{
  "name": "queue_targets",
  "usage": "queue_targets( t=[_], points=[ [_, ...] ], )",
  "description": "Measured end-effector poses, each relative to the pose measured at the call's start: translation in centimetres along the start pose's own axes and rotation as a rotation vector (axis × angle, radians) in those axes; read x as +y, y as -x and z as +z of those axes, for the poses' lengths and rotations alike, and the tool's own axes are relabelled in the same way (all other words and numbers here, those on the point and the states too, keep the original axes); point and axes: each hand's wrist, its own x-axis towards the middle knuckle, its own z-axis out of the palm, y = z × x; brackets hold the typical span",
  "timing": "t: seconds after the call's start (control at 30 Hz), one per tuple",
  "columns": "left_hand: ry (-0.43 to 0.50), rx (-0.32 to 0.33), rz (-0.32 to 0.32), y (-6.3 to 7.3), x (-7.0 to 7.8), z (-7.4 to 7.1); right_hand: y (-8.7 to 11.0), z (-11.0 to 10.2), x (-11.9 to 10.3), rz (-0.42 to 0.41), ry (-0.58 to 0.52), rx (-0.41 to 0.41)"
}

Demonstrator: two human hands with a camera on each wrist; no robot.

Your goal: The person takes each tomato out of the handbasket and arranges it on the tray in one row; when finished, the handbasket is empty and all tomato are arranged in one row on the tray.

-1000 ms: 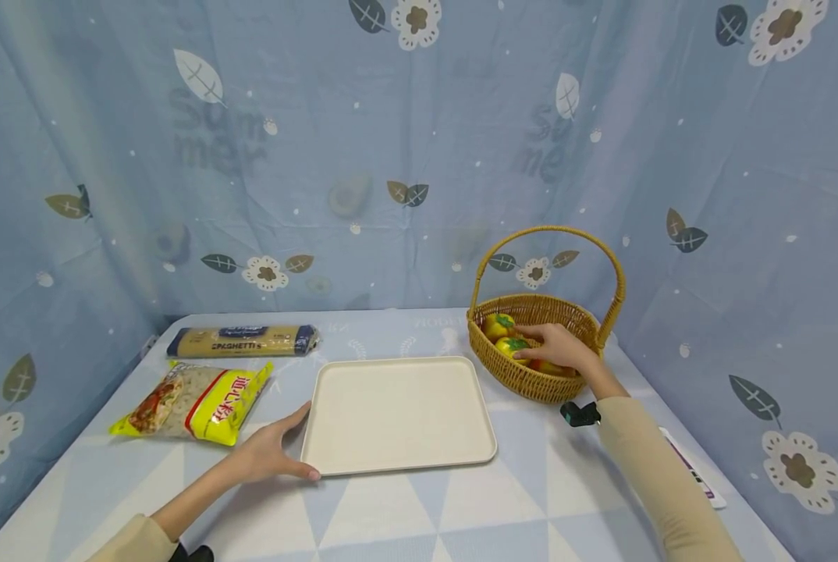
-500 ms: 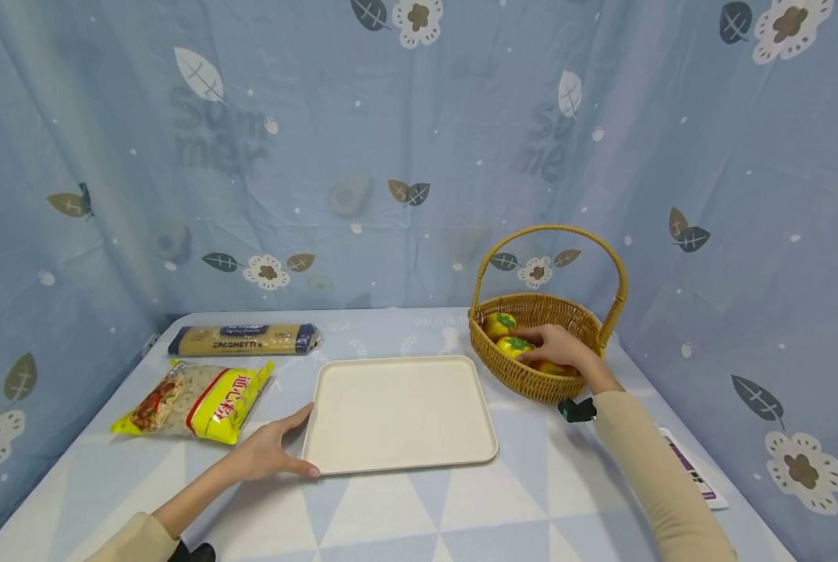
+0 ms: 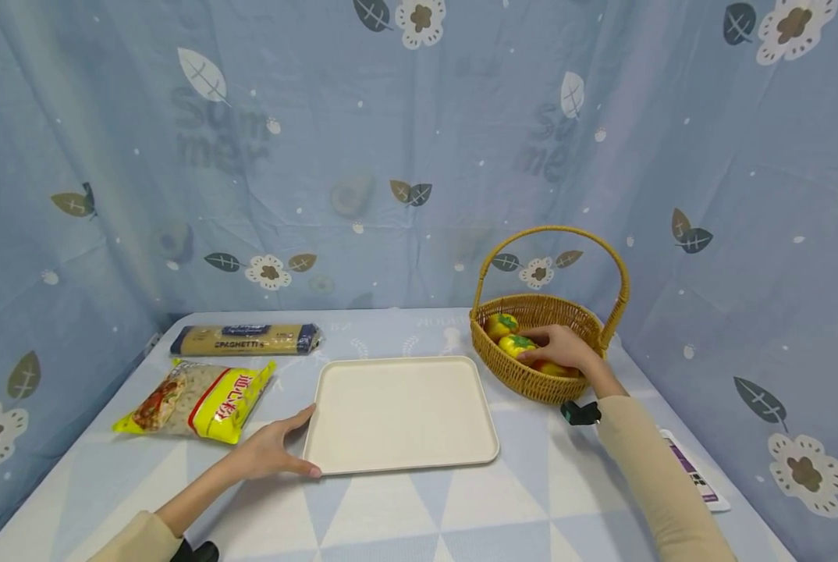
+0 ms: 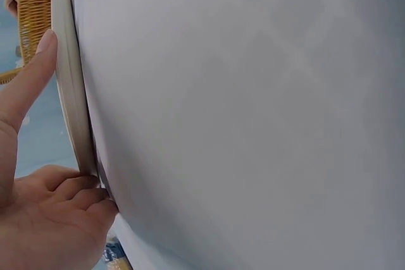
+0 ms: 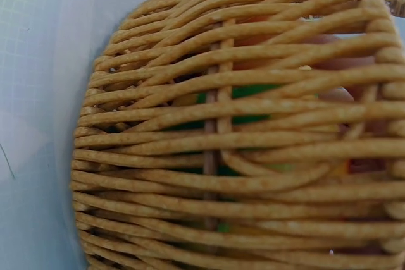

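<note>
At the left side of a cream rectangular tray (image 3: 401, 414) is my left hand (image 3: 268, 453). Its thumb lies along the near corner, while the other fingers meet the left edge. The left wrist view shows the thumb (image 4: 28, 83) against the tray's rim (image 4: 73, 93). My right hand (image 3: 562, 347) reaches down into a wicker basket (image 3: 524, 382), fingertips right at a yellow persimmon-like fruit (image 3: 513, 346) with a green top. Another such fruit (image 3: 499, 325) sits behind it, and an orange-yellow one (image 3: 555, 369) shows beneath the hand. Basket weave (image 5: 221, 143) hides most of the right fingers; I cannot tell whether they grip.
A spaghetti pack (image 3: 243, 341) lies at the back left, with a yellow-ended pasta bag (image 3: 197, 402) in front of it. The basket's tall arched handle (image 3: 552, 229) rises above the right hand. A white printed card (image 3: 696, 476) lies right of the right sleeve.
The right hand's index finger and thumb have drawn slightly in beside the front yellow fruit. The left hand and tray have stayed put; the view has shifted a little.
</note>
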Motion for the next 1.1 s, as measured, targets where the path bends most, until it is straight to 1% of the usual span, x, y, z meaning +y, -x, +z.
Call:
queue_targets(
  t=[0.2,0.47,0.6,0.73,0.87,1.1],
  points=[
    [-0.003,0.001,0.000,0.0,0.1,-0.1,0.2,-0.2,-0.1,-0.028,0.004,0.048],
    [0.011,-0.011,0.008,0.0,0.0,-0.1,0.4,-0.1,-0.2,-0.038,-0.008,0.096],
    [0.013,-0.010,0.004,0.0,0.0,-0.1,0.8,-0.4,-0.7,-0.048,-0.023,0.142],
    [0.015,-0.010,-0.005,0.0,0.0,-0.1,1.2,-0.9,-1.3,-0.040,-0.042,0.189],
    [0.025,-0.015,-0.013,-0.1,0.0,0.0,1.5,-1.3,-1.6,-0.023,-0.054,0.216],
    [0.017,-0.013,-0.032,-0.1,0.2,0.0,2.1,-1.7,-2.5,-0.015,-0.034,0.260]
  ],
)
